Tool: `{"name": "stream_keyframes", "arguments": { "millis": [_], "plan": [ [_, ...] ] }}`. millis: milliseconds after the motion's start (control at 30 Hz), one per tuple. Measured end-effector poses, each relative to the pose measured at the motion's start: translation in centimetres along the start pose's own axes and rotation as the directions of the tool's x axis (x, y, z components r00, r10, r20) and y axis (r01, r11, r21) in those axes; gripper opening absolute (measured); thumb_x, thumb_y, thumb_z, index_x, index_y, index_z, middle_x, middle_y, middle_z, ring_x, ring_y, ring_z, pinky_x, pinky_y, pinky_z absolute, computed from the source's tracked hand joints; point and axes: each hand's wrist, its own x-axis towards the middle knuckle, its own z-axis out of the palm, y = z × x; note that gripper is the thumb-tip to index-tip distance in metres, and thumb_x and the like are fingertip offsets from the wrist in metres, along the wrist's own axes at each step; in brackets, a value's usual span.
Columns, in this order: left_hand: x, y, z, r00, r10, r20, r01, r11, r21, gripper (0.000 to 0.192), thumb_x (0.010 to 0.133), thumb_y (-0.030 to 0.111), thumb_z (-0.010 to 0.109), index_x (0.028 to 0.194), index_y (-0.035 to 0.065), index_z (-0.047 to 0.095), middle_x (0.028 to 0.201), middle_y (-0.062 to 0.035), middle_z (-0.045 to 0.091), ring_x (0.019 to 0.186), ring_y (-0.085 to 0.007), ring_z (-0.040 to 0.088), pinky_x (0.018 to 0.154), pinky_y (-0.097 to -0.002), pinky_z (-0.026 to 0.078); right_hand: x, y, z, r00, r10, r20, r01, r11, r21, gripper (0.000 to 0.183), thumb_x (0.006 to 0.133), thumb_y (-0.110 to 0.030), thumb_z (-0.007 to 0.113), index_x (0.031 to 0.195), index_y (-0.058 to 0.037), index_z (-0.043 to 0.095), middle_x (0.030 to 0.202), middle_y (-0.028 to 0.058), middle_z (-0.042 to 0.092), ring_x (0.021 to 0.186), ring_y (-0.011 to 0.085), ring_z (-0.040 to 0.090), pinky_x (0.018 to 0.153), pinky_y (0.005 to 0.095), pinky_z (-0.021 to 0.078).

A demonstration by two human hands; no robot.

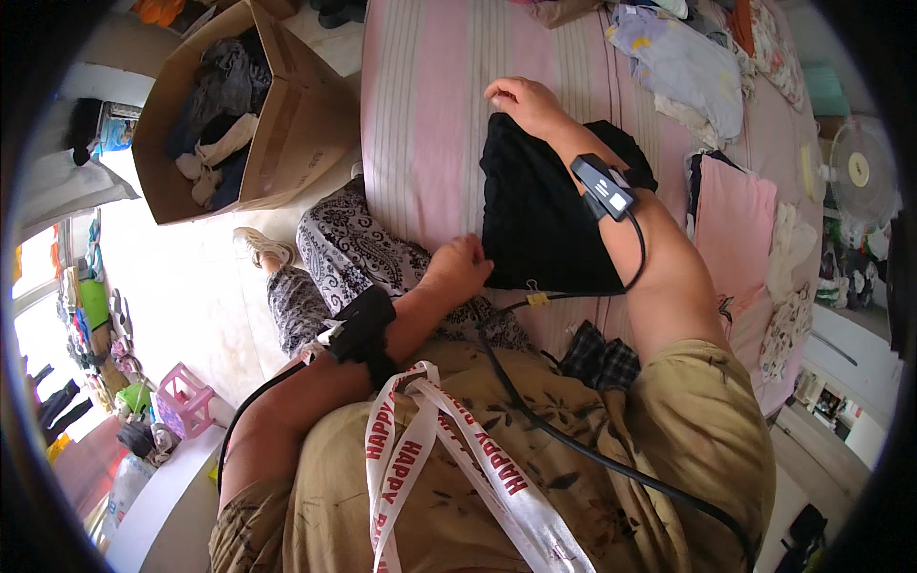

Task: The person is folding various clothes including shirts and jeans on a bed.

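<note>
A black cloth garment (544,215) lies spread flat on the bed in front of me. My left hand (458,271) is at its near left corner with the fingers curled; whether they pinch the fabric is hidden. Over the garment's far edge reaches my right hand (526,104), its fingers bent loosely, and the forearm crosses above the cloth. I cannot tell if that hand grips any fabric. A dark checked cloth (598,356) lies near my waist on the bed.
A cardboard box (286,122) of clothes stands left of the striped bed sheet (423,107). Folded pink clothing (734,222) and a pale garment pile (680,64) lie to the right, near a fan (857,170). A black cable (566,440) crosses my front. A pink stool (188,401) stands lower left.
</note>
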Motion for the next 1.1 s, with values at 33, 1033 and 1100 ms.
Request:
{"name": "stream_keyframes", "arguments": {
  "millis": [33, 1033, 1100],
  "plan": [
    [0.4, -0.2, 0.2, 1.0, -0.003, -0.007, 0.003, 1.0, -0.006, 0.043, 0.074, 0.037, 0.058, 0.091, -0.0026, 0.053, 0.083, -0.0219, 0.057, 0.082, -0.0334, 0.056, 0.071, -0.0414, 0.044, 0.1, -1.0, -0.5, 1.0, -0.007, 0.007, 0.007, 1.0, -0.001, 0.018, 0.077, -0.025, 0.053, 0.086, -0.0113, 0.059, 0.081, 0.0078, 0.059, 0.08, 0.0264, 0.055, 0.071, 0.0366, 0.0437],
    [2.5, -0.3, 1.8, 0.968, -0.064, 0.242, -0.015, 0.95, 0.312, 0.024, 0.074, 0.016, 0.049, 0.085, -0.0016, 0.061, 0.092, -0.0212, 0.057, 0.086, -0.0345, 0.055, 0.074, -0.0384, 0.045, -8.0, -0.9, 0.6, 0.935, -0.335, -0.114, 0.236, 0.832, -0.502, 0.02, 0.081, -0.018, 0.051, 0.097, -0.0082, 0.055, 0.091, 0.0113, 0.057, 0.085, 0.0294, 0.053, 0.07, 0.0354, 0.0442],
    [2.4, 0.4, 1.3, 0.909, -0.026, 0.417, -0.253, 0.76, 0.598, 0.022, 0.074, 0.012, 0.047, 0.084, -0.0019, 0.059, 0.092, -0.0217, 0.057, 0.087, -0.0365, 0.055, 0.074, -0.0406, 0.044, -7.8, 0.2, 0.3, 0.931, -0.348, -0.107, 0.252, 0.83, -0.497, 0.023, 0.082, -0.019, 0.05, 0.101, -0.0067, 0.055, 0.093, 0.0123, 0.058, 0.088, 0.0284, 0.055, 0.075, 0.0329, 0.0442]
  ]
}}
